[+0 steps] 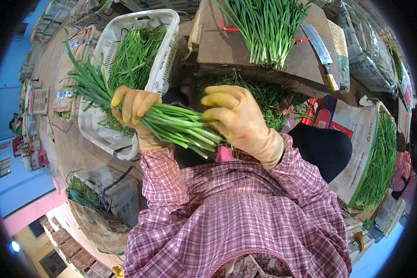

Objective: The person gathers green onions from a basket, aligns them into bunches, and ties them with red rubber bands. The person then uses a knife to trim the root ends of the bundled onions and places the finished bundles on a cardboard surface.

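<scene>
My left hand [133, 107], in a yellowish rubber glove, is closed around a bunch of green leafy stalks [180, 125], which look like garlic chives or leeks. Their leaves fan out to the upper left and the pale cut ends point right. My right hand [229, 114], gloved alike, is at those pale ends with its fingers curled; whether it pinches a stalk is hidden. Beyond the hands, a larger bunch of the same greens [271, 34] lies on a brown board-topped stand [219, 52] over a red tie. A cleaver [318, 47] with a yellow and black handle lies right of it.
A white plastic crate [160, 62] of greens stands at the upper left. Leaf scraps [271, 107] lie below the stand. A printed sack [354, 160] and more greens [378, 166] are at the right. A wrapped crate [121, 194] stands lower left. Part of another person [401, 177] shows far right.
</scene>
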### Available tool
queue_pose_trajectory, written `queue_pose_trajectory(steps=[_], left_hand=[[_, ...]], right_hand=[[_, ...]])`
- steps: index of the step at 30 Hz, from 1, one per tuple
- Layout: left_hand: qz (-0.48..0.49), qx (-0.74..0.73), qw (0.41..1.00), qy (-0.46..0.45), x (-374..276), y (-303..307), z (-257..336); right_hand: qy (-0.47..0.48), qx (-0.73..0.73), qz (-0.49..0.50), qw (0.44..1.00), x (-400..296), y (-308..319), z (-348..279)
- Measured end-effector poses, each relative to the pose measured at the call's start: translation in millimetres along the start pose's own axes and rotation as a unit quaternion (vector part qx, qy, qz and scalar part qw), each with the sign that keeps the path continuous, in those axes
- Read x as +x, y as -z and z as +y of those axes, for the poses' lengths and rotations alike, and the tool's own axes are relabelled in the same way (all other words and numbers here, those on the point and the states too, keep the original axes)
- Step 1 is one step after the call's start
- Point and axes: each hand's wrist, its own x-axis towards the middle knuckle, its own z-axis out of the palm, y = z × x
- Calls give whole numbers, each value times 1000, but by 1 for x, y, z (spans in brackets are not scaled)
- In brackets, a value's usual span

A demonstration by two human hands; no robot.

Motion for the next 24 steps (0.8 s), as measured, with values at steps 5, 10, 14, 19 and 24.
queue_pose_trajectory(steps=[5, 10, 14, 19, 24], left_hand=[[-135, 44, 986, 90, 1, 13, 6], [-141, 145, 972, 117, 3, 3, 1], [-194, 159, 957, 149, 5, 8, 10], [-206, 150, 956, 143, 6, 5, 17], [-195, 162, 955, 156, 8, 0, 3]], right_hand=[[-246, 264, 36, 932, -26, 17, -8], [-461, 431, -4, 776, -26, 24, -10], [-459, 416, 20, 785, -20, 28, 0], [-506, 372, 50, 776, -32, 41, 23], [-361, 281, -181, 871, 6, 13, 2]])
